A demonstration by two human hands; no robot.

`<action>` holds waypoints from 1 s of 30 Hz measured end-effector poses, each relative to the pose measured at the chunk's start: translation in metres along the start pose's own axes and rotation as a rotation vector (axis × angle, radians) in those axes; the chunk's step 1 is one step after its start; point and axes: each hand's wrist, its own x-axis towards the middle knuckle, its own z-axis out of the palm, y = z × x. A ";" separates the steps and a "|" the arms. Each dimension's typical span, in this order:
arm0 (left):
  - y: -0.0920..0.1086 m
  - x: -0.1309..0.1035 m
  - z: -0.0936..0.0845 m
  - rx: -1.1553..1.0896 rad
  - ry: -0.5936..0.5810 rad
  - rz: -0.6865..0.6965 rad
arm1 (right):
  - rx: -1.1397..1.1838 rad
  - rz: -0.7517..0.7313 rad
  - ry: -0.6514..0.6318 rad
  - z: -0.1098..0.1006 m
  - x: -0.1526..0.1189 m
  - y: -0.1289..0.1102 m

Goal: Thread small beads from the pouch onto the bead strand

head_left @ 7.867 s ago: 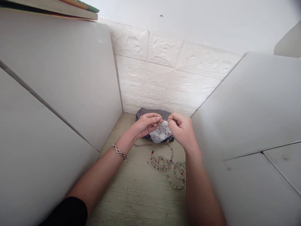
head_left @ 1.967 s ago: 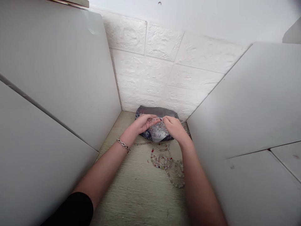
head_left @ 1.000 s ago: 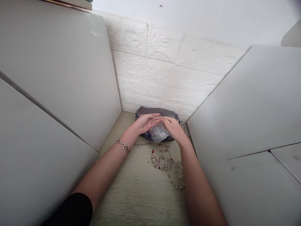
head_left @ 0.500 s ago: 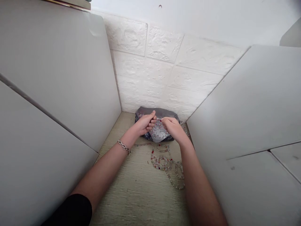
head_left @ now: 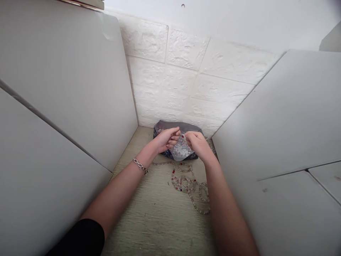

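Note:
My left hand (head_left: 168,139) is above the left part of an open grey bag (head_left: 191,126), fingers curled in and thumb against the forefinger. Close by on the right, my right hand (head_left: 196,142) is closed in a pinch over the same bag. Whatever lies between the fingertips of either hand is too small to make out. Inside the bag, many small clear, pink and red beads (head_left: 180,146) show between my hands. A long string of pale and red beads (head_left: 183,184) lies looped on the surface in front, partly hidden by my right forearm.
Pale grey panels rise on the left (head_left: 80,71) and right (head_left: 266,128). A white brick-patterned wall (head_left: 181,81) stands directly behind the bag. Underneath is a greenish, wood-grained surface (head_left: 149,213). A chain bracelet (head_left: 140,165) circles my left wrist.
My left thumb has lowered toward the fingertips, and the left hand has shifted slightly right. My right fingers have curled in a little more. The bag and bead string stay put.

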 end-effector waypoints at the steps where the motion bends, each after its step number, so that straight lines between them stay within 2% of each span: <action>1: 0.001 0.000 0.000 -0.013 -0.006 -0.017 | -0.003 -0.001 0.003 0.000 0.000 0.000; 5: 0.002 0.000 0.000 -0.035 -0.035 -0.032 | -0.001 -0.011 -0.002 0.000 -0.001 -0.002; 15: -0.003 0.000 -0.001 0.098 -0.043 0.102 | 0.002 0.005 0.004 0.000 -0.002 -0.003; 18: -0.003 -0.001 0.000 0.113 -0.044 0.127 | -0.005 -0.031 0.031 0.001 -0.002 -0.004; 25: -0.005 0.001 0.005 -0.077 -0.039 0.098 | -0.245 -0.238 0.215 0.006 -0.006 -0.009; 30: -0.007 0.002 0.009 -0.181 -0.052 0.062 | -0.338 -0.263 0.258 0.007 -0.008 -0.009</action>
